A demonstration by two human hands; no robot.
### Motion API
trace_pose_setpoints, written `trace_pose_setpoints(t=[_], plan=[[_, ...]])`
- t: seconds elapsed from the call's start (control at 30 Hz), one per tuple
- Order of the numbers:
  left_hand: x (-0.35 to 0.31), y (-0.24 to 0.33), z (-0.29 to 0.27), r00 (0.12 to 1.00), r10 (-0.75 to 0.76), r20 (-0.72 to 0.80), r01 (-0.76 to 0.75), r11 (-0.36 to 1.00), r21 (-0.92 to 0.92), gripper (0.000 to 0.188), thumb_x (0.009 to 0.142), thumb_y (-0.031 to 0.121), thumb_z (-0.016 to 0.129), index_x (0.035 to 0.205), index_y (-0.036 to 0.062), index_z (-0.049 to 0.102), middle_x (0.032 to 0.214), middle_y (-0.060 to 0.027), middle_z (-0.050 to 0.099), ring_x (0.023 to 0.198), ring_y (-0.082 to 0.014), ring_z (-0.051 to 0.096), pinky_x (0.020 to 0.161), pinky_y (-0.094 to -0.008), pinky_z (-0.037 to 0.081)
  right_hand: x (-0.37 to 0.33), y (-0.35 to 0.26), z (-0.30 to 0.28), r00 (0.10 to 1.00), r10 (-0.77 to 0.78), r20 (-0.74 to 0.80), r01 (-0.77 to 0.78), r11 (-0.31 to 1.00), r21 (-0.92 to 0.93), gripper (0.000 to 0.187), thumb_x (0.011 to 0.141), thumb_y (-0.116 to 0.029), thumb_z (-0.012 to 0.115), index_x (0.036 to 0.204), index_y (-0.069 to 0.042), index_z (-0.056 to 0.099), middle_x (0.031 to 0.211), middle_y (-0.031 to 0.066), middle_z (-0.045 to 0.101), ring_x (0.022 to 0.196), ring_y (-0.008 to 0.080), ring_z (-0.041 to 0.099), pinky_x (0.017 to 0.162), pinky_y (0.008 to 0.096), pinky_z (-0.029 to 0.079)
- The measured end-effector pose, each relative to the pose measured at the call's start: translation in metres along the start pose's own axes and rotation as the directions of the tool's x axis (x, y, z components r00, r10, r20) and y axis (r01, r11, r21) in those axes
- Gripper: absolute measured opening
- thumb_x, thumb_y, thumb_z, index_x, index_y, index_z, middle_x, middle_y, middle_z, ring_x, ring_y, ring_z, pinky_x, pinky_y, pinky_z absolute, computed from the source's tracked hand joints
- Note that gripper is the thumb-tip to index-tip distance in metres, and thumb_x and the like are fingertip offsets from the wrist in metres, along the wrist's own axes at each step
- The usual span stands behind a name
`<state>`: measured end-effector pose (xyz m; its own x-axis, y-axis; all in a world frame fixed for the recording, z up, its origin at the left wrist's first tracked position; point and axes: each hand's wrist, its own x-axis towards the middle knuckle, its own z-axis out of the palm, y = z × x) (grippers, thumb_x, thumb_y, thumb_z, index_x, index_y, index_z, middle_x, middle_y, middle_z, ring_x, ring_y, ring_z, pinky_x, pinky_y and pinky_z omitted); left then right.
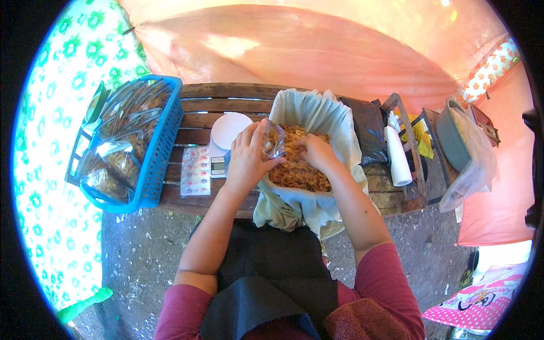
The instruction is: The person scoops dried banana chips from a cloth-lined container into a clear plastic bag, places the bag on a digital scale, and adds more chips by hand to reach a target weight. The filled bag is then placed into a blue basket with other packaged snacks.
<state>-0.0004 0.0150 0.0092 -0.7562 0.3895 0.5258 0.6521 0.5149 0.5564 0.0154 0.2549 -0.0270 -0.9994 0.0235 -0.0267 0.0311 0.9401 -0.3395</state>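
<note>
My left hand point(248, 154) is closed on a clear plastic bag point(274, 139), held over the left rim of a cloth-lined basket. Some brown pieces show inside the bag. My right hand point(316, 152) reaches down into the golden-brown chips point(300, 177) that fill the basket, its fingers curled among them; the fingertips are partly hidden. A pale cloth point(347, 136) lines the basket and hangs over its edges. Just left of my left hand stands a white kitchen scale point(217, 166) with a round white plate point(231, 130) on top.
A blue plastic basket point(148, 180) of filled clear bags point(120, 161) stands at the left. A sticker sheet point(195, 171) lies by the scale on the slatted wooden bench point(226, 90). Rightward are a black bag point(368, 133), a white bottle point(398, 158) and a grey-green basin point(454, 139).
</note>
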Motion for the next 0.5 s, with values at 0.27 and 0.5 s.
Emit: trace_pose_setpoints(t=[0.27,0.5], plan=[[0.001,0.000,-0.001,1.000,-0.012,0.019,0.012,1.000,-0.007,0.097,0.065,0.029,0.087,0.145,0.0064,0.037,0.134,-0.0157,0.047,0.123,-0.0349,0.046,0.102,-0.0455,0.037,0.008,0.020,-0.029,0.976,0.184,0.114,-0.216,0.806,0.551,0.020,0.089,-0.018,0.067,0.102,-0.005,0.074,0.076,0.0076,0.070,0.072,0.0167,0.065,0.066,0.0326,0.051],[0.001,0.004,0.006,0.999,-0.020,0.038,0.020,1.000,-0.003,0.097,0.064,0.030,0.087,0.144,0.0059,0.038,0.134,-0.0158,0.047,0.122,-0.0350,0.046,0.102,-0.0458,0.037,0.000,-0.038,-0.076,0.999,-0.029,-0.022,0.035,0.583,0.811,0.026,0.098,-0.022,0.058,0.113,-0.004,0.069,0.093,0.0023,0.070,0.084,0.0111,0.064,0.069,0.0253,0.050]])
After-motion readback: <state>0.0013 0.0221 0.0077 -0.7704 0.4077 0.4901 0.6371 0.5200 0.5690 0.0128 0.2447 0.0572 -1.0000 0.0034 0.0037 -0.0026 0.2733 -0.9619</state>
